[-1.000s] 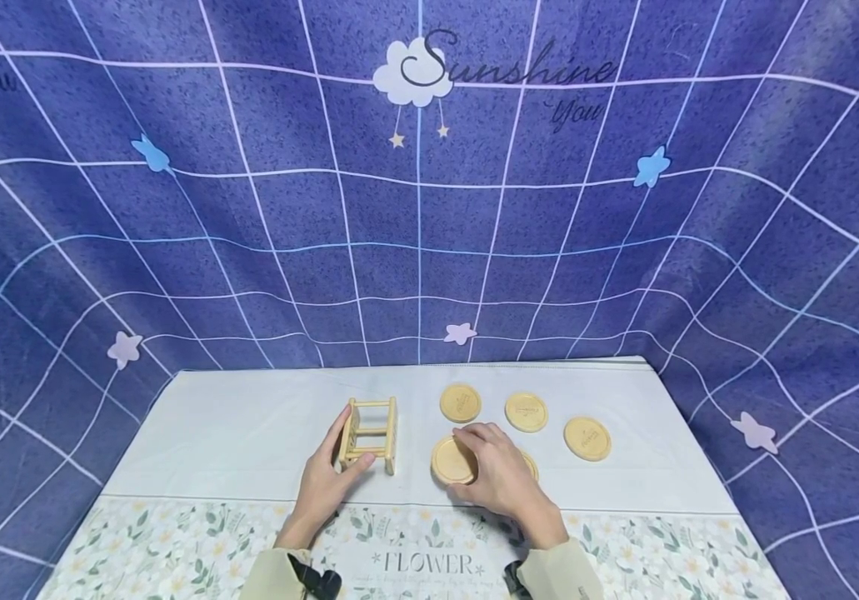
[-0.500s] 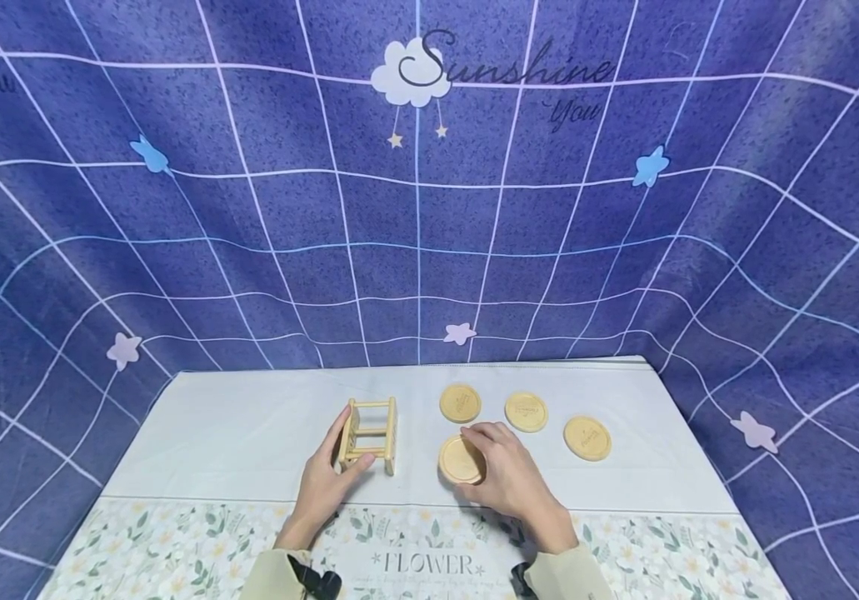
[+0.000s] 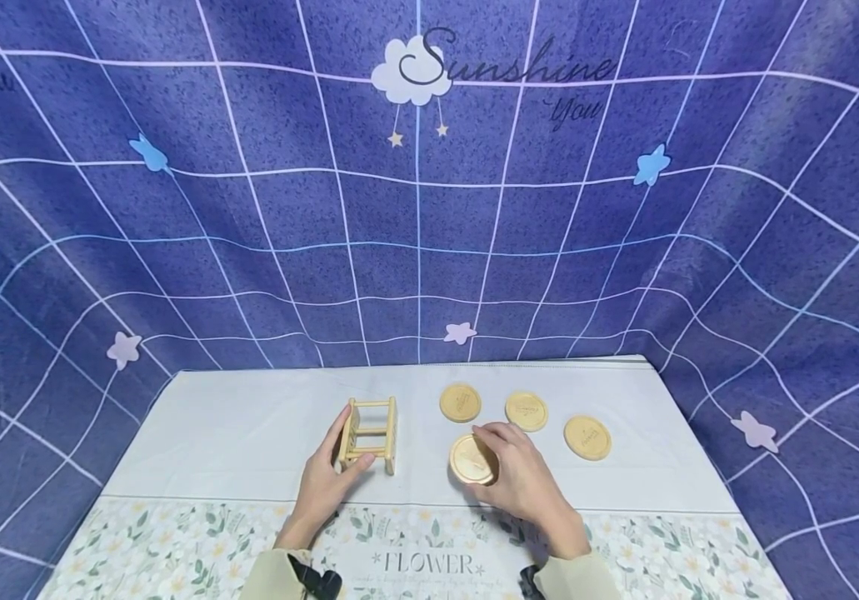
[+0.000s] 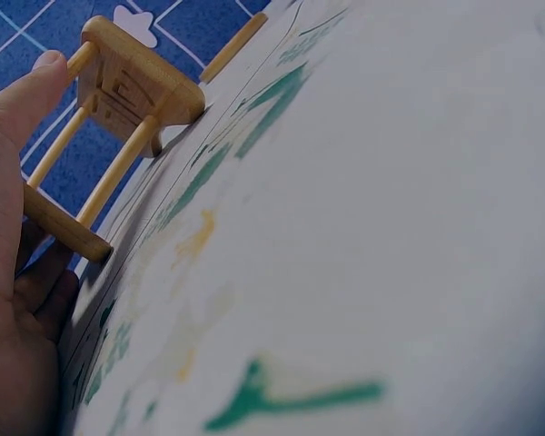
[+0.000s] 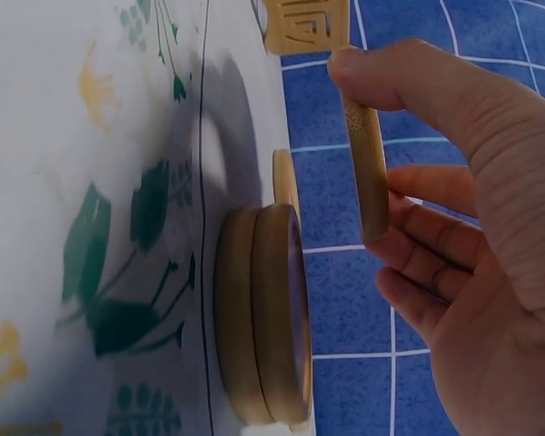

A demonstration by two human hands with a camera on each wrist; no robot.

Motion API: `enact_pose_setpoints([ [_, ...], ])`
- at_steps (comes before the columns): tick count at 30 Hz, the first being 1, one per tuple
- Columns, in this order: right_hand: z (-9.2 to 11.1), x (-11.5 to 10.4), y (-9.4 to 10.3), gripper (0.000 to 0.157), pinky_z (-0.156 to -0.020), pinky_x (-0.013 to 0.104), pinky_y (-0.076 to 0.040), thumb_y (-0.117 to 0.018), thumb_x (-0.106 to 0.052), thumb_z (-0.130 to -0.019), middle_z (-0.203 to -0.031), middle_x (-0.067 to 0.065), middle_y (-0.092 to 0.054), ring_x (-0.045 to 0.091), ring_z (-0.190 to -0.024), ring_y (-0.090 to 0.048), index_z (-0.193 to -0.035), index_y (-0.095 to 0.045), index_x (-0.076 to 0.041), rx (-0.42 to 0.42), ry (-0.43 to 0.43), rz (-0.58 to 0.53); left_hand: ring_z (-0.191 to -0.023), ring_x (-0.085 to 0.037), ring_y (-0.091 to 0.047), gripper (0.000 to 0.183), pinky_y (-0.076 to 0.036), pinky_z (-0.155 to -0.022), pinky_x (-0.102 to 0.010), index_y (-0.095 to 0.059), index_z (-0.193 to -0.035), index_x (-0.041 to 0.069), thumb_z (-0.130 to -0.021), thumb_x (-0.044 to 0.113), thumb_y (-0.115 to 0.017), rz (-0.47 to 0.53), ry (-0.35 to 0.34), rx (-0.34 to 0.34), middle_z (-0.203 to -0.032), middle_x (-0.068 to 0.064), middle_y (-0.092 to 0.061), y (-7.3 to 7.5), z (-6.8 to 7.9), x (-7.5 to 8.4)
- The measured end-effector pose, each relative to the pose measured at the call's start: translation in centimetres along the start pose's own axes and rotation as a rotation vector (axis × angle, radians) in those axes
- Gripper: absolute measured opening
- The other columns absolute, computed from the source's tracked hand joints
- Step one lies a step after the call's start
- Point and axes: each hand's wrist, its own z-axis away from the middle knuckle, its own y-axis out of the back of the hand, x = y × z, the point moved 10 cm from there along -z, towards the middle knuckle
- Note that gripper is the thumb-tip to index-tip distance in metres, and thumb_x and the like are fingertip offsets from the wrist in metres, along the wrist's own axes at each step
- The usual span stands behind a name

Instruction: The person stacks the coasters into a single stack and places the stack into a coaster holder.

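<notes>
Our left hand point(image 3: 329, 482) grips the coasterless rack point(image 3: 391, 435), our right hand point(image 3: 522, 483) pinches just one coaster point(image 3: 471, 458) aloft, and we have the other coasters point(image 3: 461, 403) left on the table point(image 3: 249, 442).

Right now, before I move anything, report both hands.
Left hand: closed, holding the wooden rack.
Right hand: closed, pinching a round wooden disc by its edge.
</notes>
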Motion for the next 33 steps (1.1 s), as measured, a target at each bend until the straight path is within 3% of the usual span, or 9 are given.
enact_pose_setpoints([
  [19,1.2,2.5,1.5,0.092,-0.118,0.052,-0.055,-0.106,-0.026,-0.068,-0.139,0.01,-0.07,0.032,-0.132,-0.064,-0.147,-0.069,0.001,0.003,-0.112,-0.025,-0.165,-0.037,-0.035,0.093,-0.025,-0.136,-0.064,-0.029,-0.177,0.04,-0.101,0.039,-0.084,0.0,0.005,-0.002,-0.179,-0.005,-0.038,0.0,0.0,0.0],
  [33,1.9,3.3,2.5,0.089,-0.113,0.053,-0.058,-0.105,-0.026,-0.067,-0.138,0.012,-0.072,0.034,-0.13,-0.065,-0.144,-0.071,0.003,0.03,-0.102,-0.019,-0.163,-0.039,-0.037,0.094,-0.026,-0.135,-0.066,-0.03,-0.177,0.04,-0.101,0.039,-0.084,-0.01,0.002,-0.001,-0.178,-0.008,-0.04,0.0,-0.1,-0.1],
])
